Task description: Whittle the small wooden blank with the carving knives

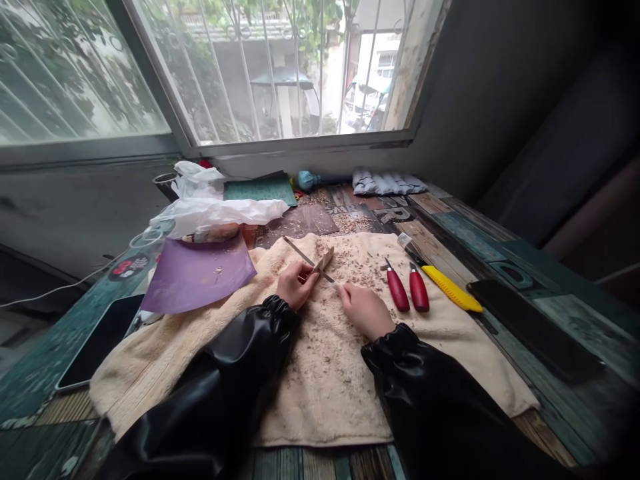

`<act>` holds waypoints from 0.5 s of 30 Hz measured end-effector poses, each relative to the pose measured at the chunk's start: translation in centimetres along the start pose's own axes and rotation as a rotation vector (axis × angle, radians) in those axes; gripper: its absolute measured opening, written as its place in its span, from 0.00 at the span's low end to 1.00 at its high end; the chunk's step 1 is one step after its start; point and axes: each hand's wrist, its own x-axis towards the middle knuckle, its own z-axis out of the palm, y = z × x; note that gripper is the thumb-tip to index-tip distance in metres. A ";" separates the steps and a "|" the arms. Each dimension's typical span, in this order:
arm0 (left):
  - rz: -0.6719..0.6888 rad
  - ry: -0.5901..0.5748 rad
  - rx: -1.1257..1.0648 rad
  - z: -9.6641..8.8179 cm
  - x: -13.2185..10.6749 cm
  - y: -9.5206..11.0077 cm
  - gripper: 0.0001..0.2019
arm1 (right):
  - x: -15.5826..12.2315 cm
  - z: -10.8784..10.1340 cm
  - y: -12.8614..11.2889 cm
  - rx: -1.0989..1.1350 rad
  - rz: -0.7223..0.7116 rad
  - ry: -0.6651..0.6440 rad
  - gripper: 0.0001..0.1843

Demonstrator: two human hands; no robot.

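My left hand [295, 285] is closed around a small piece of wood [326, 257], one end of which sticks up past the fingers. In my right hand [367, 311] is the near end of a thin metal file [300, 251], which slants up to the left across the wood. Both hands are over a beige towel [330, 387] strewn with wood shavings. To the right of my right hand lie two carving knives with red handles, one knife [397, 288] beside the other knife [419, 289]. A yellow-handled tool [450, 287] lies past them.
Purple sandpaper [200, 277] lies at the left, with a tablet [103, 343] below it. White plastic bags [215, 210] and a green mat [260, 191] sit near the window. A long dark object [535, 330] lies at the right. A grey padded bundle [387, 182] stands at the back.
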 end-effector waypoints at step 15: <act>0.009 -0.061 -0.028 0.0 0.0 0.5 0.10 | -0.9 1.2 1.3 0.162 -0.070 0.020 0.15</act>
